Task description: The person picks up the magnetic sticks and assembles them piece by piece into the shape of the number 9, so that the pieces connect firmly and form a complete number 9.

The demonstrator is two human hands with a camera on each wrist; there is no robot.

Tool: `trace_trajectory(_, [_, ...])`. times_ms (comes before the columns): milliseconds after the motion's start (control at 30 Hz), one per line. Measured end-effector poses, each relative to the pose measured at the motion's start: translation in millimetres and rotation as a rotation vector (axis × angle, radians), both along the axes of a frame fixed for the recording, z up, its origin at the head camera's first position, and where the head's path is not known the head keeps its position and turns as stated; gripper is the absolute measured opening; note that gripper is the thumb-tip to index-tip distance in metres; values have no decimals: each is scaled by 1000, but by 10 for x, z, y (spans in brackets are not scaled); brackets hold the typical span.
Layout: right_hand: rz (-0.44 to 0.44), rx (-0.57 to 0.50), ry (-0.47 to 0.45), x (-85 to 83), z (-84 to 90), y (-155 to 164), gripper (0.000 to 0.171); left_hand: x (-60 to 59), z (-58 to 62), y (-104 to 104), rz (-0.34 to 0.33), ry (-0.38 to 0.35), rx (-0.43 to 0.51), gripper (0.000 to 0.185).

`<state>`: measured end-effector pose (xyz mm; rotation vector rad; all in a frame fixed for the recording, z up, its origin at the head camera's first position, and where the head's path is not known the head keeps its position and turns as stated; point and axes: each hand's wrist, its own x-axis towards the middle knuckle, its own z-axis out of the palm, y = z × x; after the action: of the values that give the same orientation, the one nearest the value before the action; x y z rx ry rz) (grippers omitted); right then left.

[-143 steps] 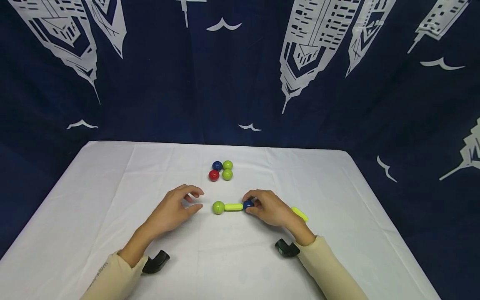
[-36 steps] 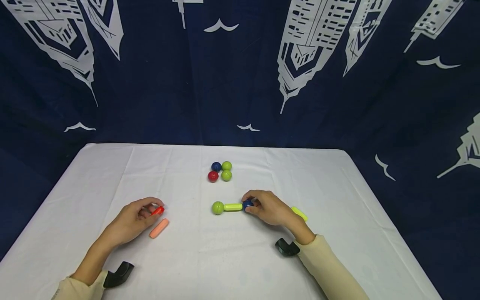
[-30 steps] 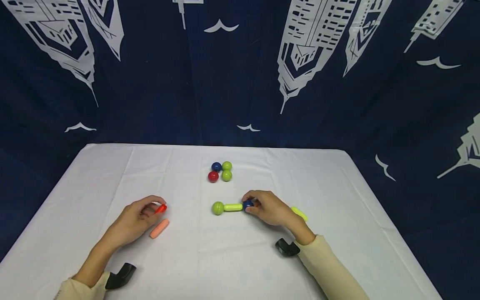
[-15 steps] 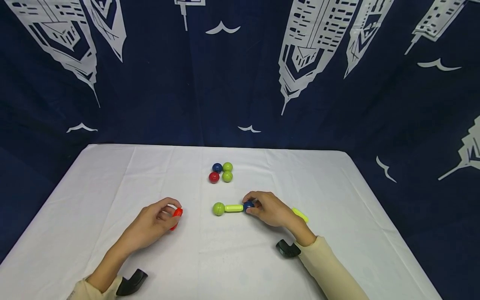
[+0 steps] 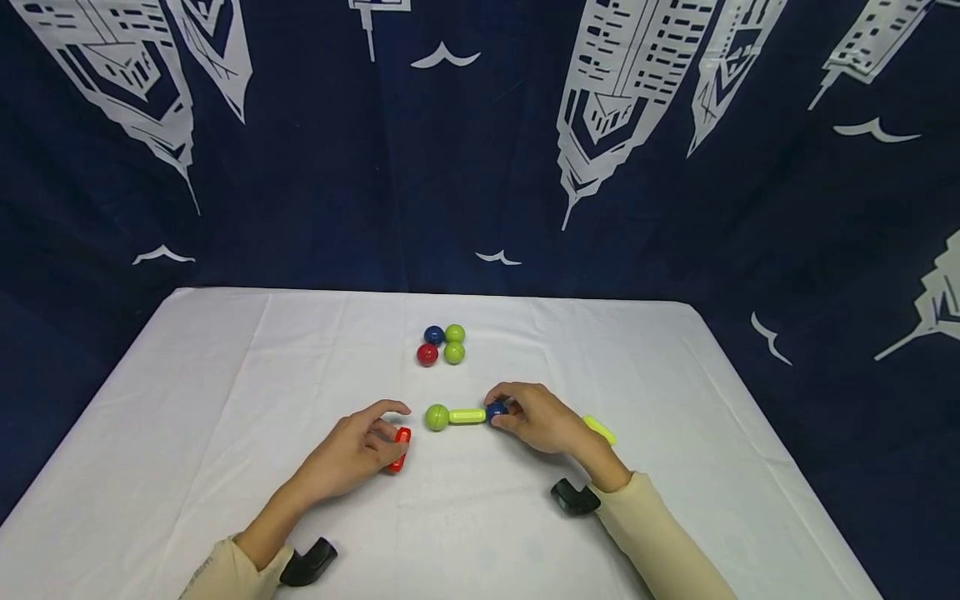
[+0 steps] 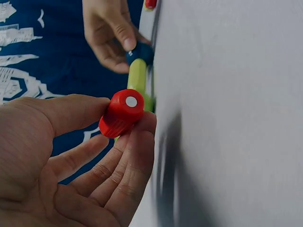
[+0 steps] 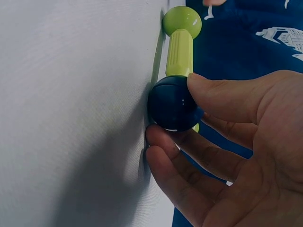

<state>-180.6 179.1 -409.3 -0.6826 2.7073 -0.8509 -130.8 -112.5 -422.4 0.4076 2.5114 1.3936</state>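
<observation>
My left hand (image 5: 396, 433) pinches a short red stick (image 5: 399, 448) between thumb and fingers, just left of a green ball (image 5: 437, 417). That ball is joined by a yellow-green rod (image 5: 467, 415) to a blue ball (image 5: 495, 410), which my right hand (image 5: 498, 408) grips against the white cloth. The left wrist view shows the red stick (image 6: 122, 112), with a white dot on its end, close to the rod (image 6: 137, 75). In the right wrist view my thumb (image 7: 227, 97) and fingers curl round the blue ball (image 7: 173, 104).
A tight cluster of balls (image 5: 442, 343), blue, red and two green, lies farther back at the middle. Another yellow-green stick (image 5: 600, 428) lies behind my right wrist. The white tablecloth (image 5: 225, 375) ends at a dark blue patterned curtain (image 5: 480, 150).
My left hand has carried the red stick to the right, from the left of the table to beside the green ball. A pale orange stick seen earlier is out of sight. The right hand stays put.
</observation>
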Motion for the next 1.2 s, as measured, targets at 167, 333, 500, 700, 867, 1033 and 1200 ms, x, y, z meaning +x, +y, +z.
trace_trajectory(167, [12, -4, 0, -5, 2, 4, 22, -22, -37, 121, -8, -45, 23, 57])
trace_trajectory(333, [10, 2, 1, -21, 8, -5, 23, -56, -58, 212, 13, -123, 47, 65])
trace_trajectory(500, [3, 18, -8, -23, 4, -5, 23, -87, -88, 276, 2, -151, 81, 67])
trace_trajectory(700, [-1, 9, -11, -12, 15, -1, 23, -99, -101, 349, -5, -146, 105, 65])
trace_trajectory(867, [11, 17, -14, -19, 22, -4, 23, -100, -119, 376, 14, -143, 115, 60])
trace_trajectory(1033, [13, 34, -16, -30, 33, -4, 23, -99, -158, 393, 30, -149, 133, 57])
trace_trajectory(1200, [15, 33, -3, -35, 39, -15, 23, -109, -175, 403, 39, -141, 146, 59])
